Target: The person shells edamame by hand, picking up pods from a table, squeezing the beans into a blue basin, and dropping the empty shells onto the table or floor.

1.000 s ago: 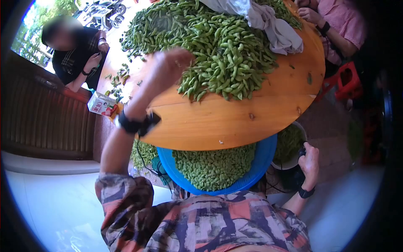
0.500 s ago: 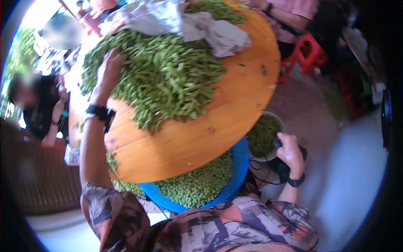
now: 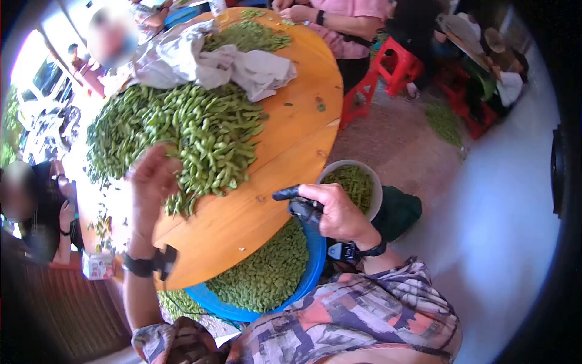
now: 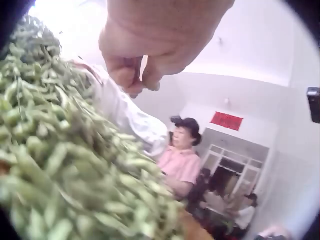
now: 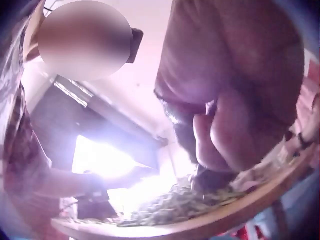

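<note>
In the head view, green pods [image 3: 206, 139] lie heaped on a round wooden table [image 3: 291, 164]. My left hand [image 3: 151, 176], blurred, is over the heap's near left side. Its fingers [image 4: 132, 75] are curled, thumb and fingertips close together; whether they pinch anything is unclear. Farther right, my right hand [image 3: 339, 212] is above the table's near right edge, black material on or at its fingers [image 3: 285, 193]. The right wrist view shows bent fingers [image 5: 220, 135] and a dark fingertip; I cannot tell if that hand holds anything. Below, a blue basin [image 3: 316, 255] contains shelled beans [image 3: 260, 273].
White cloth [image 3: 260, 70] covers the heap's far side. A pale bucket [image 3: 377, 188] of green pieces and red stools [image 3: 397, 67] stand at the right. A carton [image 3: 97, 266] is at the table's left edge. People sit around the table, one in a pink shirt [image 3: 351, 9].
The head view has turned, shifting the table left. My left hand reached into the heap and is now nearer its front edge. My right hand has risen from beside the bucket towards the table.
</note>
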{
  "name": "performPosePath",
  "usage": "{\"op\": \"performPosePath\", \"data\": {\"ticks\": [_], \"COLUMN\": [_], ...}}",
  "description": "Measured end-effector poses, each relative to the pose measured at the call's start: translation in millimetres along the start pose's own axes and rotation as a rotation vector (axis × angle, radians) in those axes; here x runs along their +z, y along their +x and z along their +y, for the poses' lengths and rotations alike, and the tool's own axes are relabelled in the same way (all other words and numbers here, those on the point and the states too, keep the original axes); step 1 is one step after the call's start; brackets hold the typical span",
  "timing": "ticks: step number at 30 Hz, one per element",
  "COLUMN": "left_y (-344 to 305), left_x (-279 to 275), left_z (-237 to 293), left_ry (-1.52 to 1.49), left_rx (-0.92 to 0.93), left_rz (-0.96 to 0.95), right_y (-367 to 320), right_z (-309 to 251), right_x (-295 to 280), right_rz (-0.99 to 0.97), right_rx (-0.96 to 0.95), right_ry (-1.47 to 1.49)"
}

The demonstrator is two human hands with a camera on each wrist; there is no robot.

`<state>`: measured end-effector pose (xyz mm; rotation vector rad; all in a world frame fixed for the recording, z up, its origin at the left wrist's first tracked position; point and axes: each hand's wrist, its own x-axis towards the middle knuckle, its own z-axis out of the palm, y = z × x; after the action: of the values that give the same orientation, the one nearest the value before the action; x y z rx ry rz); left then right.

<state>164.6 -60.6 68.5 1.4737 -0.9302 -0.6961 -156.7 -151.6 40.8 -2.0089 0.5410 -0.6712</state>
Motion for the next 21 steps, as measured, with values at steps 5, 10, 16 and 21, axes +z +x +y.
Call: {"op": "performPosePath", "data": {"ticks": [5,10,16,21], "left_y": [-86,-116,-123,-123], "left_x": [46,52,65,69], "left_z": [-4,-19,-37,-34], "left_ry": [-0.201,-0.122,0.138,0.31], "left_rx": [-0.072,0.017,0.233,0.373], "left_rz": [-0.149,0.007,0.176,0.273], "right_y": [30,36,39,37], "right_z": [-19,-19,-18,-18], "right_x": [55,83,88,87], "right_rz": [-0.156,-0.266,-0.293,-0.313], "right_rx": [0.257,0.27,0.48,0.411], "right_ry": [0.418,0.673,0.94,0.93]}}
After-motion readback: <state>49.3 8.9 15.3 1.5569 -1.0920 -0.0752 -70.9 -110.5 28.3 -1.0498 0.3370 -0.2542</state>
